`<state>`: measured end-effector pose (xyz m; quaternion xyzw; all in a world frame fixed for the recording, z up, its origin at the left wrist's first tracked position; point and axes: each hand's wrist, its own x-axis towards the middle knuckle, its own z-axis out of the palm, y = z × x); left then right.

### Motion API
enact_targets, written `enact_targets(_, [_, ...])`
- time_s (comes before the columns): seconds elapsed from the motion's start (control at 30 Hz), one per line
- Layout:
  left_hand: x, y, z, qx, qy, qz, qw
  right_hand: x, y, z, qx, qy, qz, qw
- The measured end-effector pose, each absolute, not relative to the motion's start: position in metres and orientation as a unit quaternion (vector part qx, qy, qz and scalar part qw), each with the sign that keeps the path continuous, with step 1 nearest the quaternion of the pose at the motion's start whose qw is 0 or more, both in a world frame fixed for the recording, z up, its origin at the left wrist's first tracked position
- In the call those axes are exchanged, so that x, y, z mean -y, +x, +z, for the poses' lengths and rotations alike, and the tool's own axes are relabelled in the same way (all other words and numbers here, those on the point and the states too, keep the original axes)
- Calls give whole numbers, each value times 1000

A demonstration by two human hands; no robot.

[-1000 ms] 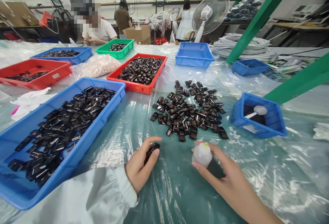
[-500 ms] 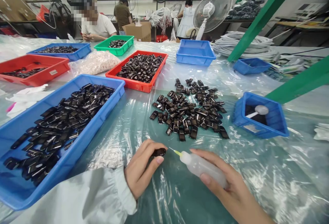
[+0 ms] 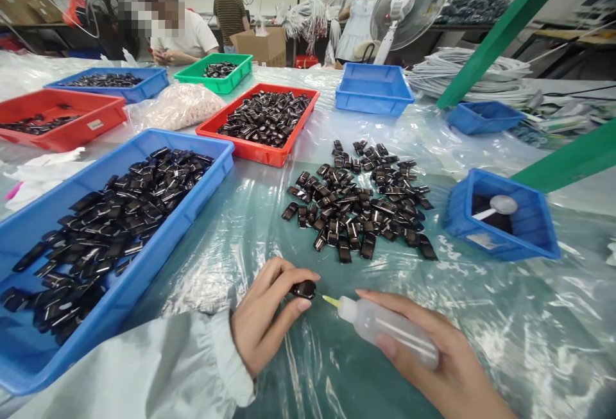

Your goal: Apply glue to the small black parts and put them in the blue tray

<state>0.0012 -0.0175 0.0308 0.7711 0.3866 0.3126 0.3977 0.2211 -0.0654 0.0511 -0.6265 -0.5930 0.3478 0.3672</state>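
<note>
My left hand [image 3: 269, 313] pinches a small glossy black plastic part [image 3: 304, 289] between thumb and fingers, just above the table. In my right hand [image 3: 433, 342] lies a translucent squeeze bottle [image 3: 392, 329], tilted on its side, with a yellow needle tip [image 3: 331, 301] pointing left. The thin needle reaches the end of the black part; whether it goes inside I cannot tell. Beyond my hands, a loose pile of similar black parts [image 3: 356, 204] is spread on the plastic-covered table.
A long blue bin [image 3: 192, 210] of black parts stands at left. Behind it are a red bin [image 3: 276, 157] and a green bin [image 3: 226, 84]. At right, a small blue bin [image 3: 500, 244] holds dark material and a white scoop [image 3: 503, 205]. A green post [image 3: 510, 34] slants nearby. A co-worker [image 3: 185, 37] sits opposite.
The needle tip has come up to the end of the black part, which now faces it more squarely. The camera view has shifted slightly.
</note>
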Motion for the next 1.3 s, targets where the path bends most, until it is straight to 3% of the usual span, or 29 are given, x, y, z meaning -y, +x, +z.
enact_targets(0.77, [14, 1, 28, -319, 808, 357, 344, 63, 240, 47, 638, -595, 370, 320])
enact_targets(1.1, [15, 1, 29, -317, 811, 354, 343, 68, 225, 52, 514, -640, 446, 356])
enact_targets(1.3, [15, 1, 28, -311, 813, 356, 339, 61, 239, 48, 603, -596, 423, 320])
